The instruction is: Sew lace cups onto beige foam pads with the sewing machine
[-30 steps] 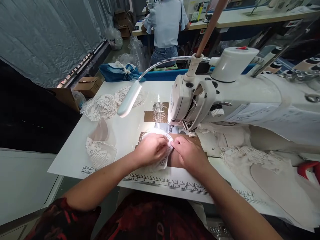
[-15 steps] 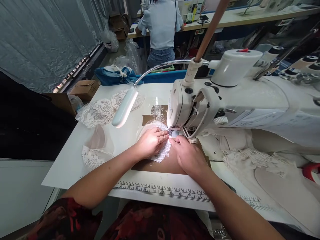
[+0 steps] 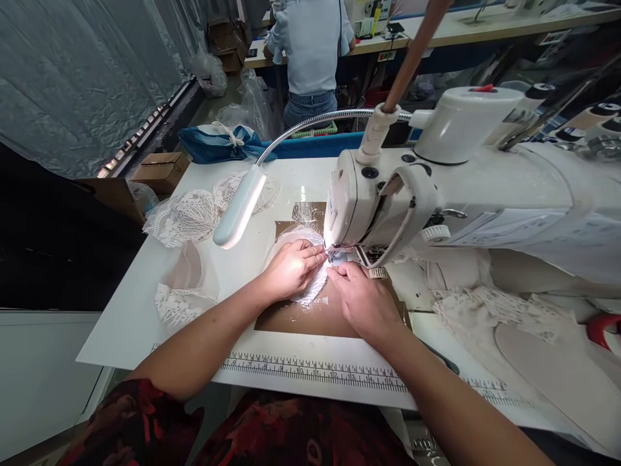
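Under the head of a white sewing machine [image 3: 347, 200] lies a cup-shaped lace piece [image 3: 313, 288], its edge at the presser foot [image 3: 332, 252]. My left hand [image 3: 294, 268] is on top of this lace cup, fingers together and pressed down, tips just left of the foot. On the near right side of the foot, my right hand [image 3: 361, 294] has thumb and index finger pinched at the cup's edge. The exact grip at the fingertips is small and partly hidden. Brown tape [image 3: 291, 320] covers the tabletop beneath both hands.
More lace cups [image 3: 182, 217] lie at the left, with another lace cup [image 3: 187, 285] nearer me. A lamp [image 3: 240, 207] on a bendy neck overhangs the table. Lace fabric [image 3: 495, 310] and red tape [image 3: 604, 333] are at the right. A person [image 3: 313, 58] sits ahead.
The lace cup has shifted slightly away from me, its near tip now farther from the table's front edge. Both hands stay beside the presser foot. The whole view has moved a little.
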Demonstrator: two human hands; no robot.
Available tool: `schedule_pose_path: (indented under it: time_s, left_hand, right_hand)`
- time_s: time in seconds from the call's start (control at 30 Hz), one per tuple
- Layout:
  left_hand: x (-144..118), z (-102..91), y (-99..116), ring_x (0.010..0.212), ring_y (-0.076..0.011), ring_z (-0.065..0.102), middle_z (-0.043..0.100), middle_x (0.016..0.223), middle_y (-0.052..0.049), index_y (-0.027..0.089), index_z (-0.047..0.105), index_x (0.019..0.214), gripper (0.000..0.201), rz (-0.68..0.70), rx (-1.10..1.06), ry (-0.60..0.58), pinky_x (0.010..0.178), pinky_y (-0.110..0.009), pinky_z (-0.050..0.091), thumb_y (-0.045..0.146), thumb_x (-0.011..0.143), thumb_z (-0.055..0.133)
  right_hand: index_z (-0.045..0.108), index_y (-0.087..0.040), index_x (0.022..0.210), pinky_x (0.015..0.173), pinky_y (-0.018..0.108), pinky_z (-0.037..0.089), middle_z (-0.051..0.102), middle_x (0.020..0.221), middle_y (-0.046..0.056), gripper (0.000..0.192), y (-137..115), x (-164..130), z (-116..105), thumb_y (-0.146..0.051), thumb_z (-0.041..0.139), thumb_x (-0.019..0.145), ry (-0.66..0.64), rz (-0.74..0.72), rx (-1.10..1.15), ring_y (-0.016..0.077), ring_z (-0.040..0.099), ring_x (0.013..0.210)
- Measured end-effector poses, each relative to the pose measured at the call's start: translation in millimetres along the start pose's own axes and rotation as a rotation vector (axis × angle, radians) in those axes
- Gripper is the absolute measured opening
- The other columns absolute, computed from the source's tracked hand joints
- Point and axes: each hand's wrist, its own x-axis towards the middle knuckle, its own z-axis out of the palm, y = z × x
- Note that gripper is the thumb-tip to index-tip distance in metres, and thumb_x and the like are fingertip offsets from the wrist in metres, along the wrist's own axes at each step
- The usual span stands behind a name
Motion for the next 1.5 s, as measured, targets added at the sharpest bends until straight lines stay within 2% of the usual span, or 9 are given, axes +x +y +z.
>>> schedule_pose_path:
  time_s: [0.3,0.53,0.7,0.83,1.03,1.13,1.23,1.37,1.5]
  left_hand:
    - [-4.8,-2.4,10.2,0.122,-0.0310,0.045,0.053,0.134,-0.014,0.013,0.052,0.130,0.044,-0.119,0.119,-0.064,0.094,-0.046,0.041,0.035,0.093,0.041]
    - [-22.5,-28.0,31.6,0.111,-0.0293,0.050,0.056,0.128,-0.011,0.018,0.054,0.123,0.039,-0.308,0.181,-0.119,0.084,-0.043,0.044,0.038,0.091,0.046]
    - [-87.4,-70.2,20.6,0.113,-0.0249,0.051,0.056,0.126,-0.010,0.016,0.050,0.123,0.035,-0.489,0.117,0.026,0.096,-0.042,0.043,0.034,0.094,0.042]
    - [-161.6,-96.5,-12.1,0.117,-0.0335,0.046,0.059,0.115,-0.016,0.011,0.054,0.107,0.030,-0.995,0.207,0.327,0.100,-0.052,0.036,0.035,0.090,0.046]
    - [-220.8,-108.6,-9.9,0.076,-0.0177,0.056,0.059,0.079,-0.004,0.017,0.050,0.081,0.026,-1.039,0.038,0.377,0.068,-0.030,0.048,0.037,0.093,0.039]
    - [-213.1,-115.2,25.8,0.061,-0.0116,0.048,0.051,0.068,0.003,0.018,0.049,0.082,0.031,-0.986,-0.238,0.460,0.054,-0.022,0.040,0.045,0.094,0.039]
    - [-185.8,-118.1,61.9,0.064,-0.0108,0.048,0.052,0.071,0.002,0.017,0.053,0.082,0.032,-0.814,-0.506,0.377,0.056,-0.021,0.039,0.047,0.090,0.049]
    - [-140.3,-103.6,81.3,0.062,-0.0102,0.049,0.054,0.073,0.001,0.017,0.052,0.088,0.032,-0.636,-0.817,0.238,0.056,-0.021,0.042,0.048,0.091,0.047]
    - [-113.2,-74.9,64.2,0.100,-0.0207,0.057,0.061,0.108,-0.009,0.018,0.053,0.110,0.032,-0.535,-0.499,0.222,0.088,-0.036,0.049,0.042,0.094,0.042]
  right_hand:
    - [0.060,-0.022,0.125,0.067,0.031,0.038,0.063,0.105,0.008,0.048,-0.9,-2.1,1.9,-0.006,0.038,0.085,0.049,0.000,-0.017,0.0196,0.054,0.081]
    - [0.063,-0.018,0.120,0.070,0.032,0.042,0.065,0.101,0.008,0.039,3.1,-3.7,8.6,-0.014,0.037,0.091,0.169,-0.063,-0.014,0.0206,0.059,0.082]
    - [0.066,-0.016,0.114,0.067,0.033,0.044,0.066,0.097,0.008,0.038,6.6,-1.2,14.0,-0.016,0.036,0.090,0.226,-0.118,-0.021,0.0209,0.061,0.078]
    - [0.067,-0.017,0.111,0.065,0.035,0.045,0.066,0.097,0.009,0.039,6.1,-0.3,13.2,-0.019,0.034,0.091,0.213,-0.103,-0.019,0.0218,0.062,0.076]
    - [0.061,-0.021,0.121,0.083,0.041,0.051,0.061,0.122,0.011,0.040,0.4,-11.4,-11.1,-0.039,0.041,0.092,0.102,-0.146,0.299,0.0268,0.061,0.105]
    - [0.045,-0.023,0.139,0.091,0.044,0.050,0.056,0.131,0.014,0.059,-25.7,-25.0,-33.4,-0.048,0.053,0.086,-0.002,-0.179,0.627,0.0279,0.059,0.110]
    - [0.028,-0.023,0.149,0.095,0.048,0.047,0.050,0.138,0.016,0.088,-66.4,-33.0,-43.6,-0.051,0.067,0.075,-0.119,-0.189,0.956,0.0312,0.053,0.120]
    - [0.047,-0.018,0.135,0.082,0.042,0.054,0.066,0.116,0.015,0.060,-99.1,-39.0,-27.9,-0.050,0.055,0.085,-0.247,-0.120,1.499,0.0293,0.064,0.104]
    - [0.054,-0.017,0.127,0.076,0.039,0.055,0.070,0.099,0.012,0.046,-77.9,-61.2,-12.9,-0.045,0.049,0.091,-0.096,-0.049,1.357,0.0262,0.067,0.092]
